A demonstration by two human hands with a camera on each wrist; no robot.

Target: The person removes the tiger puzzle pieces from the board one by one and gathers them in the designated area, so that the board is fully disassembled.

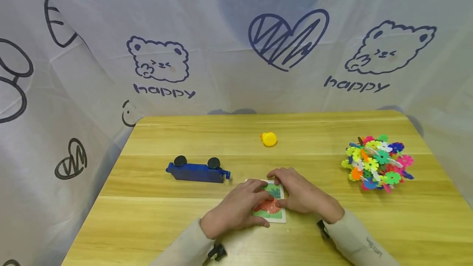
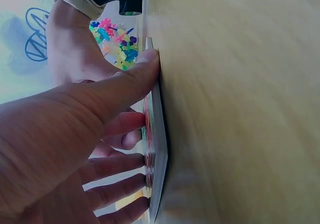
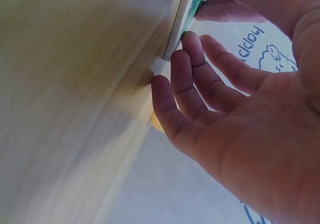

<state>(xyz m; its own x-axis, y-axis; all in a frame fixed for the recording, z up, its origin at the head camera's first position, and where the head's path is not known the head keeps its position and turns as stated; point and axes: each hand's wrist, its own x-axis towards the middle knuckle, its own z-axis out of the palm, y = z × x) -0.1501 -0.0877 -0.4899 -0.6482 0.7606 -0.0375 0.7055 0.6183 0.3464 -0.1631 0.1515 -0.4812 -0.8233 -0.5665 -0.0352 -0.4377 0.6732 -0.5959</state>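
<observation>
A small flat picture puzzle (image 1: 275, 215) with a pale border lies on the table, showing a red shape on green. My left hand (image 1: 240, 204) rests over its left side. In the left wrist view the left thumb (image 2: 145, 63) touches the board's edge, and the other fingertips touch the picture face. At the upper right of the puzzle is my right hand (image 1: 303, 192), with its thumb at the right edge. Seen from the right wrist, its loosely bent fingers (image 3: 182, 78) are by a corner of the board (image 3: 175, 38). The hands cover part of the picture.
A blue toy car (image 1: 197, 173) with black wheels lies on its side at the left. Behind the puzzle sits a yellow toy duck (image 1: 269, 139). At the right is a heap of colourful flower-shaped pieces (image 1: 378, 163). A printed cloth (image 1: 221, 73) hangs beyond the wooden table (image 1: 148, 225).
</observation>
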